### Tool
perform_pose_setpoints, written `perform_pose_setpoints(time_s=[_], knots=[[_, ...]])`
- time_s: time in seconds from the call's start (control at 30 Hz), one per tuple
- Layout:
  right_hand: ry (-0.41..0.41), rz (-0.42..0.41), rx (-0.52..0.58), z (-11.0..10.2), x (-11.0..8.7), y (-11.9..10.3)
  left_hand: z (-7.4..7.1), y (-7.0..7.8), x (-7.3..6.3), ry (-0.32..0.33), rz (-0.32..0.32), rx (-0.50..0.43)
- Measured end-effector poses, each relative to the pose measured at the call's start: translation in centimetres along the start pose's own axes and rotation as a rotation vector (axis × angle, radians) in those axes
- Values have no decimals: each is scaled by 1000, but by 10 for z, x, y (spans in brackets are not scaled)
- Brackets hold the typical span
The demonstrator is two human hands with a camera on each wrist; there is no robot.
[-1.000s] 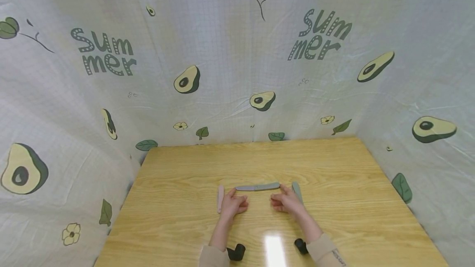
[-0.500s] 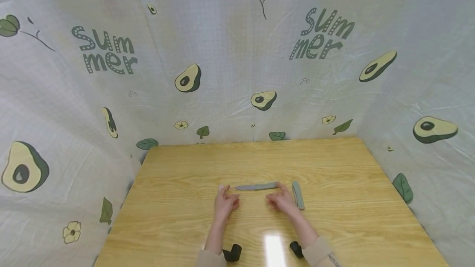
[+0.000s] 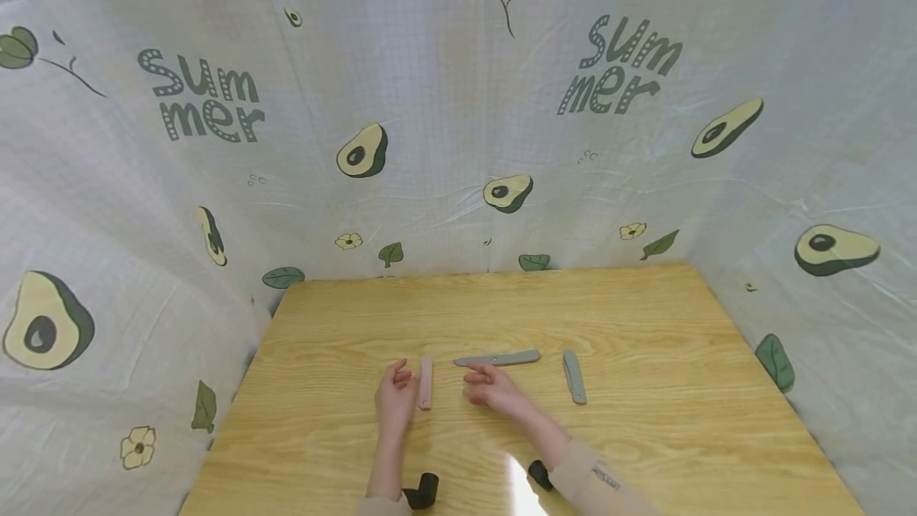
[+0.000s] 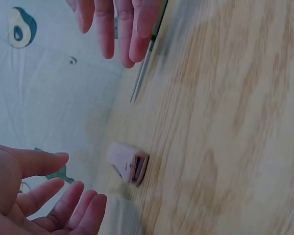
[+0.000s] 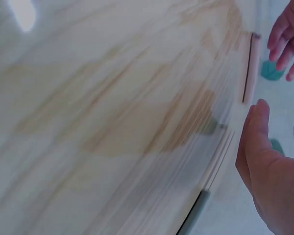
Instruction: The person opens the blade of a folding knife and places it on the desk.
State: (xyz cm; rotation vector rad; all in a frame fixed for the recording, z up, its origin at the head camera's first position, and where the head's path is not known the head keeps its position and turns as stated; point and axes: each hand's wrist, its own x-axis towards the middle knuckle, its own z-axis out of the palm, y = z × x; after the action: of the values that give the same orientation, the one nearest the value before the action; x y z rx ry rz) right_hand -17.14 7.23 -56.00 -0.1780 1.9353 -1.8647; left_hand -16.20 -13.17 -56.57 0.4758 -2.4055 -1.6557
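An unfolded pocket knife [image 3: 514, 358] with a pale green handle lies crosswise on the wooden table, its blade toward the left. To its left lies a folded pink pocket knife [image 3: 426, 382], seen end-on in the left wrist view. Another pale green pocket knife [image 3: 575, 377] lies folded on the right. Just left of the pink knife is my left hand [image 3: 396, 403], holding nothing, its fingers loosely bent. My right hand [image 3: 496, 392], also holding nothing, hovers in front of the unfolded knife's blade, fingers extended toward the left and overlapping the blade tip in the head view.
The wooden table [image 3: 344, 317] is enclosed at the back and sides by a white cloth [image 3: 430, 86] printed with avocados, leaves and the word "summer". Black wrist devices [image 3: 423, 490] show at both wrists. Light glares off the table's front.
Both hands have moved left. My right fingers have left the handle end of the unfolded knife; my left hand has passed over the pink knife to its far left side. The knives remain in place.
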Motion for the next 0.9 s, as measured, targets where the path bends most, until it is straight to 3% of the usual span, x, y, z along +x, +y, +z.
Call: perform_pose_setpoints(time_s=[0.2, 0.53, 0.9], knots=[[-18, 11, 38, 22, 17, -1, -12, -11, 6, 29, 22, 99], [50, 40, 82, 44, 38, 0, -17, -22, 12, -58, -22, 13], [68, 58, 96, 51, 49, 3, -6, -22, 13, -136, -58, -85]])
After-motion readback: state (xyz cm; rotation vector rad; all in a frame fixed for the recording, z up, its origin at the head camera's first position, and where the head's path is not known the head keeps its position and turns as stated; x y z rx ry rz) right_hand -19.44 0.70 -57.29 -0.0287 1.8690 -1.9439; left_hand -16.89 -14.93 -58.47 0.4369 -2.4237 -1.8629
